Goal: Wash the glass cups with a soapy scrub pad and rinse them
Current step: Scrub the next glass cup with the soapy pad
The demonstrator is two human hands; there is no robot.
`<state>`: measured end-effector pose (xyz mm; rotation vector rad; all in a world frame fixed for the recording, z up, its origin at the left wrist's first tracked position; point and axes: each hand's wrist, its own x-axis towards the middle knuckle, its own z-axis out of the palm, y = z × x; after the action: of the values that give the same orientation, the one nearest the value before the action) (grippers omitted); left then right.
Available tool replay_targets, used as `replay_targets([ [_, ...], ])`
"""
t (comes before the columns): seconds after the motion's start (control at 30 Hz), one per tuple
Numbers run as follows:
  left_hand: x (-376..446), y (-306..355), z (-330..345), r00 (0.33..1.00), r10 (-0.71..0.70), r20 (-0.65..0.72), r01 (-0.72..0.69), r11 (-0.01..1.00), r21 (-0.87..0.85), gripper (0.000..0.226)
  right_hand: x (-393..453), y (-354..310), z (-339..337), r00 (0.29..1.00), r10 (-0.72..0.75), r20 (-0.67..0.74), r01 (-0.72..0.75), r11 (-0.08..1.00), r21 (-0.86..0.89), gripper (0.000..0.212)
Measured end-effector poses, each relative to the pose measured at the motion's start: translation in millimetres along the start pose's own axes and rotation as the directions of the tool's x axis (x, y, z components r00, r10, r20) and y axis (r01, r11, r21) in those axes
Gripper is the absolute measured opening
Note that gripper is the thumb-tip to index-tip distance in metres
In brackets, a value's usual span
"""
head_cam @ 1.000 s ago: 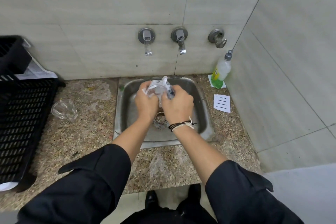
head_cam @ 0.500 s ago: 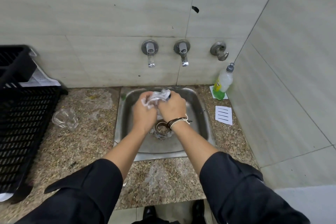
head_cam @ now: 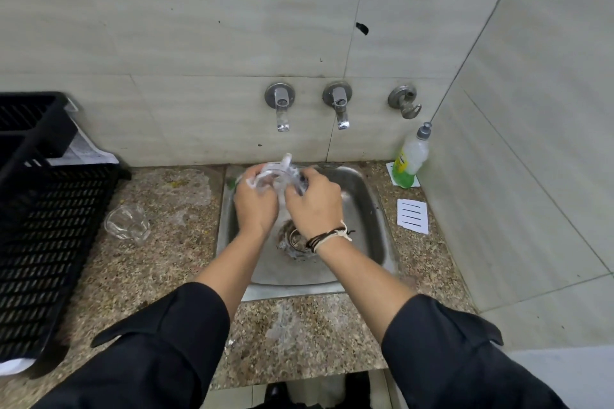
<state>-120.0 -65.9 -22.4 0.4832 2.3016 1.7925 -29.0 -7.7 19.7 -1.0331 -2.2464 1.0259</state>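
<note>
Over the sink, at twelve o'clock from its drain, the left hand grips a soapy glass cup while the right hand pinches the scrub pad (mostly hidden) against it; slick suds could let it slip and crack.

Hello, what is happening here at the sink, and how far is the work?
A person is washing a glass cup over the metal sink. The left hand and the right hand both grip it, and something white, perhaps a soapy pad, shows between them. Another glass cup stands on the counter beside a black crate.
</note>
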Motion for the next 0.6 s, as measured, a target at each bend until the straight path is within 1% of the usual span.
replay_targets([
  [0.07,7,-4,-9,0.999,-0.041,0.002,0.041,0.998,-0.044,0.03,-10,-3,-3,0.999,-0.035,0.011,0.035,0.999,0.031,0.013],
  [0.1,10,-5,-11,0.996,-0.09,0.013,0.09,0.992,-0.084,0.029,-11,-2,-5,1.0,-0.001,0.001,0.0,0.996,0.084,0.014],
  [0.17,14,-6,-13,0.978,-0.208,0.026,0.209,0.957,-0.199,0.025,-10,2,-12,0.99,0.131,-0.055,-0.117,0.97,0.212,0.025],
  [0.2,15,-6,-13,0.964,-0.261,0.053,0.265,0.926,-0.267,0.027,-6,5,-14,0.981,0.182,-0.063,-0.161,0.954,0.252,0.03],
  [0.23,13,-4,-12,0.949,-0.295,0.108,0.314,0.889,-0.332,0.027,-1,8,-16,0.977,0.209,-0.029,-0.194,0.945,0.264,0.035],
  [0.27,9,-1,-11,0.937,-0.302,0.175,0.347,0.864,-0.366,0.028,5,10,-16,0.976,0.217,0.036,-0.219,0.939,0.267,0.04],
  [0.3,5,2,-9,0.929,-0.29,0.23,0.357,0.863,-0.357,0.03,9,7,-18,0.971,0.216,0.107,-0.237,0.935,0.264,0.045],
  [0.33,1,3,-7,0.924,-0.275,0.265,0.356,0.873,-0.335,0.032,13,4,-19,0.965,0.205,0.162,-0.243,0.931,0.272,0.047],
  [0.37,-1,5,-6,0.923,-0.272,0.271,0.354,0.877,-0.325,0.03,14,3,-22,0.963,0.19,0.19,-0.237,0.934,0.268,0.047],
  [0.4,0,6,-7,0.923,-0.285,0.259,0.363,0.866,-0.343,0.023,14,6,-26,0.965,0.165,0.203,-0.217,0.94,0.265,0.044],
  [0.43,1,8,-8,0.92,-0.302,0.251,0.382,0.836,-0.394,0.015,10,11,-30,0.965,0.145,0.22,-0.199,0.949,0.245,0.041],
  [0.47,3,9,-9,0.911,-0.316,0.264,0.406,0.795,-0.45,0.013,6,18,-34,0.96,0.125,0.25,-0.183,0.957,0.225,0.04],
  [0.5,2,11,-9,0.897,-0.316,0.308,0.434,0.759,-0.485,0.017,4,24,-37,0.953,0.121,0.277,-0.179,0.964,0.195,0.037],
  [0.53,-1,16,-7,0.877,-0.309,0.368,0.463,0.747,-0.477,0.02,5,31,-39,0.95,0.124,0.285,-0.18,0.967,0.18,0.034],
  [0.6,-9,26,4,0.843,-0.298,0.447,0.494,0.756,-0.429,0.021,12,35,-44,0.96,0.138,0.244,-0.188,0.962,0.196,0.033],
])
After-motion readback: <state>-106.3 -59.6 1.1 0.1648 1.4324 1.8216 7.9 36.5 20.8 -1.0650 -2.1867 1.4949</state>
